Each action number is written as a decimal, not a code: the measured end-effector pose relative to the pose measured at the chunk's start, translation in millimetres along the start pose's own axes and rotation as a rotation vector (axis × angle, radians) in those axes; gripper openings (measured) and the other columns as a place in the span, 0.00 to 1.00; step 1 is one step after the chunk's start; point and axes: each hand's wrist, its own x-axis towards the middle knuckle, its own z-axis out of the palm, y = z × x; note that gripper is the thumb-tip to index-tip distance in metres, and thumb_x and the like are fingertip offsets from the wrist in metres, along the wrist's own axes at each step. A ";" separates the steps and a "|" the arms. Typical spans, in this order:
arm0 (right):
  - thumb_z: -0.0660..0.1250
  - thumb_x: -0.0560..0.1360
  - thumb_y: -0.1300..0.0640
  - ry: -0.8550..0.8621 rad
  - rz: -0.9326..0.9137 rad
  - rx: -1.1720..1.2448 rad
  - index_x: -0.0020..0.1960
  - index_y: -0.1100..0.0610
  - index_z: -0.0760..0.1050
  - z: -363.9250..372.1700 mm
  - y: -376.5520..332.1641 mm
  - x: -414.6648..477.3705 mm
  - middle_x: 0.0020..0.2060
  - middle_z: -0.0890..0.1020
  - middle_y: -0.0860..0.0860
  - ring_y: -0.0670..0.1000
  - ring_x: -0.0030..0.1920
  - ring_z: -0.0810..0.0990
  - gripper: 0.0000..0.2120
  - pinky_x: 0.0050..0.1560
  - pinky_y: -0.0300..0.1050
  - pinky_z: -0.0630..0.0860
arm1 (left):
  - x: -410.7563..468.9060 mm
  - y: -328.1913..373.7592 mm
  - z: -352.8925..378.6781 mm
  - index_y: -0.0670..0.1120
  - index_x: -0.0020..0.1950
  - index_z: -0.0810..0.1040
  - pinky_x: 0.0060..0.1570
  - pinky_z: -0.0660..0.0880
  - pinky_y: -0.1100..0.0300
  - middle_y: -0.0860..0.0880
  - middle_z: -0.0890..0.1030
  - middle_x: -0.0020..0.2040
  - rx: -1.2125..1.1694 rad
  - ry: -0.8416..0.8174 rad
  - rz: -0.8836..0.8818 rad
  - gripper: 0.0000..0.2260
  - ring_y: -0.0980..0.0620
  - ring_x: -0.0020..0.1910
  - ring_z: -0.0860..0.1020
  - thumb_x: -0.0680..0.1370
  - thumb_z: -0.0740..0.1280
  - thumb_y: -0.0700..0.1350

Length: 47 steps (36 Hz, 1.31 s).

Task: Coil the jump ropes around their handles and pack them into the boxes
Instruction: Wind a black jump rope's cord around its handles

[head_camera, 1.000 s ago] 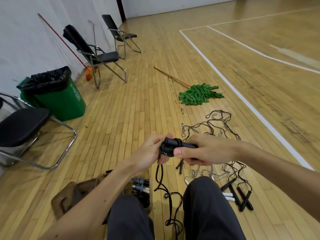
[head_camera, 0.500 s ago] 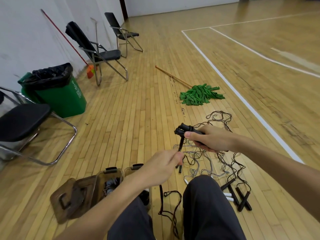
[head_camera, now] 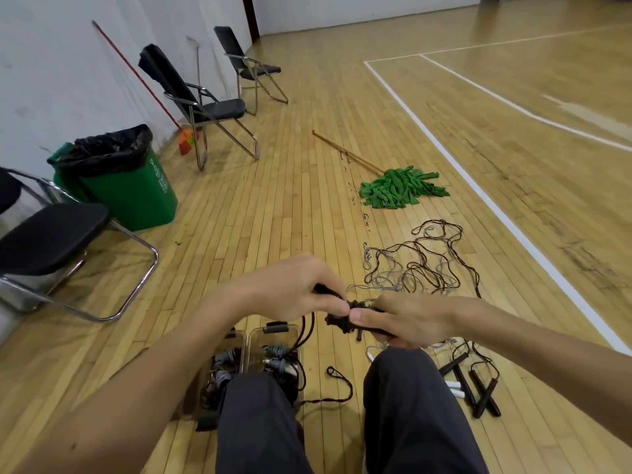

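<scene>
Above the plank floor (head_camera: 273,206), left hand (head_camera: 294,292) pinches braided black cord (head_camera: 305,331), right hand (head_camera: 410,319) grips cord-wrapped handles (head_camera: 342,322).

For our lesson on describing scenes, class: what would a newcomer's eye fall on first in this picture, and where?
At centre, the left hand and right hand meet, both gripping a black jump rope partly coiled on its handles. Just beyond, to the right, a tangle of ropes sprawls on the wooden floor, with a green mop farther back. A green bin stands at far left.
</scene>
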 end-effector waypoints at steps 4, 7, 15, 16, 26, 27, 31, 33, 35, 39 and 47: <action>0.49 0.79 0.30 -0.024 -0.023 -0.078 0.39 0.56 0.70 2.6 -8.6 -9.8 0.27 0.72 0.49 0.50 0.27 0.69 0.30 0.39 0.48 0.73 | 0.4 -1.4 -3.1 0.51 0.48 0.84 0.40 0.75 0.48 0.50 0.82 0.38 -0.108 -0.012 0.065 0.07 0.47 0.37 0.77 0.81 0.67 0.49; 0.49 0.79 0.29 -0.043 -0.049 -0.076 0.38 0.55 0.69 2.5 -11.6 -15.2 0.28 0.72 0.51 0.51 0.28 0.69 0.30 0.40 0.49 0.73 | 1.5 0.1 -2.7 0.51 0.48 0.84 0.41 0.75 0.44 0.47 0.82 0.40 -0.187 -0.001 0.101 0.05 0.44 0.38 0.77 0.81 0.68 0.47; 0.48 0.79 0.30 -0.016 -0.071 -0.174 0.40 0.54 0.71 1.3 -16.7 -26.6 0.30 0.74 0.49 0.40 0.25 0.70 0.30 0.39 0.38 0.71 | 6.2 1.8 5.5 0.46 0.47 0.85 0.41 0.74 0.61 0.55 0.80 0.39 -0.385 0.054 0.105 0.03 0.56 0.38 0.77 0.78 0.71 0.41; 0.48 0.79 0.31 -0.016 -0.075 -0.182 0.41 0.54 0.71 1.3 -17.0 -28.2 0.31 0.74 0.50 0.40 0.25 0.70 0.29 0.39 0.37 0.70 | 6.7 2.3 6.7 0.45 0.46 0.85 0.40 0.74 0.61 0.52 0.81 0.39 -0.409 0.081 0.100 0.02 0.55 0.37 0.77 0.77 0.72 0.40; 0.49 0.78 0.29 0.052 -0.144 -0.236 0.40 0.54 0.72 -0.8 -23.4 -38.3 0.31 0.75 0.44 0.42 0.30 0.72 0.30 0.41 0.37 0.70 | 13.6 0.0 12.3 0.43 0.45 0.80 0.40 0.77 0.64 0.51 0.82 0.37 -0.658 0.184 0.092 0.08 0.54 0.36 0.80 0.71 0.76 0.34; 0.49 0.78 0.30 0.055 -0.158 -0.207 0.39 0.53 0.72 -1.6 -24.2 -39.5 0.29 0.74 0.43 0.41 0.29 0.72 0.29 0.41 0.37 0.70 | 14.2 -0.3 12.5 0.43 0.45 0.79 0.41 0.77 0.63 0.52 0.82 0.37 -0.679 0.189 0.100 0.08 0.54 0.37 0.80 0.71 0.76 0.35; 0.52 0.79 0.32 0.037 -0.189 0.008 0.38 0.54 0.70 -7.6 -27.5 -43.2 0.26 0.71 0.44 0.45 0.27 0.69 0.27 0.35 0.38 0.69 | 16.5 1.8 16.8 0.43 0.43 0.78 0.42 0.76 0.64 0.52 0.80 0.37 -0.815 0.215 0.138 0.03 0.55 0.37 0.78 0.74 0.71 0.39; 0.56 0.79 0.32 0.033 -0.229 0.087 0.37 0.53 0.71 -10.1 -28.0 -44.9 0.28 0.72 0.47 0.47 0.28 0.70 0.26 0.33 0.40 0.70 | 17.9 4.7 19.1 0.43 0.42 0.78 0.41 0.76 0.64 0.52 0.80 0.37 -0.907 0.231 0.130 0.04 0.56 0.37 0.78 0.74 0.70 0.42; 0.63 0.80 0.37 0.044 -0.273 0.107 0.37 0.52 0.71 -12.7 -27.8 -45.9 0.27 0.74 0.46 0.46 0.27 0.72 0.21 0.32 0.38 0.72 | 19.9 7.5 20.1 0.45 0.41 0.79 0.40 0.76 0.62 0.51 0.80 0.37 -0.983 0.242 0.108 0.07 0.55 0.37 0.78 0.74 0.73 0.48; 0.72 0.78 0.51 0.059 -0.244 0.114 0.42 0.61 0.73 -19.1 -22.7 -44.4 0.28 0.76 0.51 0.50 0.28 0.74 0.15 0.31 0.41 0.72 | 24.9 10.8 23.7 0.54 0.35 0.80 0.43 0.74 0.53 0.52 0.80 0.39 -1.025 0.311 0.060 0.09 0.53 0.39 0.78 0.76 0.69 0.49; 0.69 0.80 0.58 0.111 -0.238 0.258 0.39 0.65 0.73 -27.0 -9.0 -38.0 0.28 0.76 0.58 0.54 0.28 0.73 0.14 0.31 0.41 0.72 | 31.7 11.8 41.6 0.51 0.45 0.80 0.26 0.69 0.64 0.41 0.80 0.40 -1.098 0.434 -0.058 0.20 0.52 0.29 0.71 0.83 0.55 0.31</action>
